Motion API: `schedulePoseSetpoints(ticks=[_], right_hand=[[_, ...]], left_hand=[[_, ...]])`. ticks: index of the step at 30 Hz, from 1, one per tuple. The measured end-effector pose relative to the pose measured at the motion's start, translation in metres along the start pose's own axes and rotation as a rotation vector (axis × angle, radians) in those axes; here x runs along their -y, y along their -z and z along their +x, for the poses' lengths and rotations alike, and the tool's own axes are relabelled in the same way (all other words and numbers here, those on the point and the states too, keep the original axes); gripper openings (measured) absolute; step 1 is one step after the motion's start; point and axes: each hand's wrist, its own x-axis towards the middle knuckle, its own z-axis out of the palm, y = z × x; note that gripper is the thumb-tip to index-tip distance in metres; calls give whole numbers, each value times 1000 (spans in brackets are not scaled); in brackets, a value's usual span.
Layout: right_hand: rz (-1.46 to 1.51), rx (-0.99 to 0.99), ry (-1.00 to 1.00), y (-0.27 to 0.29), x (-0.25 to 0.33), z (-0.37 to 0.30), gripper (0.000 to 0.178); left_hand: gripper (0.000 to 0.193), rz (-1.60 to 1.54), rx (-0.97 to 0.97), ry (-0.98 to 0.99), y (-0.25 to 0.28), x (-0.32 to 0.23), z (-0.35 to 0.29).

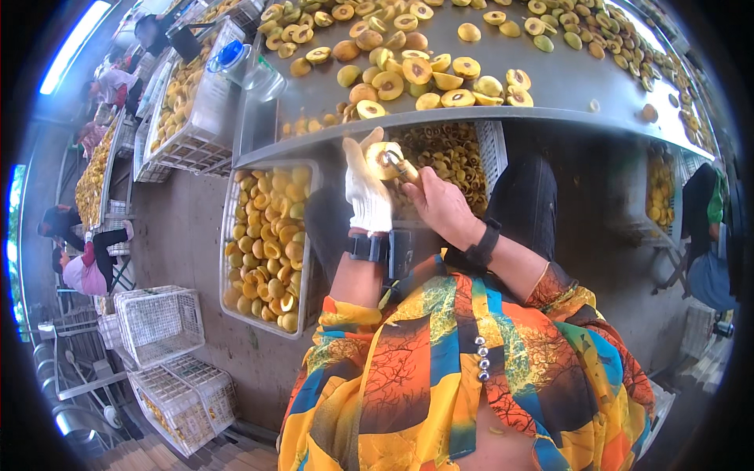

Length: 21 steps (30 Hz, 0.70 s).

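Observation:
My left hand (366,188), in a white glove, holds a yellow peach half (379,161) just off the near edge of the metal table, its cut face showing. My right hand (448,202) is bare and closed around the handle of a pitting tool (405,169). The tool's curved metal tip is against the middle of the cut face. Below my hands, a white crate (493,153) holds many brownish pits and scraps. Many peach halves (417,71) lie on the metal table (550,94) in front of me.
A white crate (314,314) of peach halves stands on the floor by my left leg. A clear jug with a blue lid (263,77) sits at the table's left end. Stacked white crates (161,322) stand lower left. Other people (86,267) sit at the far left and right.

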Motion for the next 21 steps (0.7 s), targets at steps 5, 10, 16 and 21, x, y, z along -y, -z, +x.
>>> schedulePoseSetpoints(ticks=[5, 10, 16, 21], right_hand=[[-171, -105, 49, -8, 0, -1, 26], [-147, 29, -55, -1, 11, -3, 26], [-53, 144, 13, 2, 11, -8, 27], [27, 218, 17, 1, 0, -1, 28]], left_hand=[[64, 25, 10, -63, -1, 6, 3], [64, 139, 23, -92, 3, 13, 6], [71, 253, 197, 66, 12, -5, 6], [69, 120, 317, 363, 25, -11, 22]])
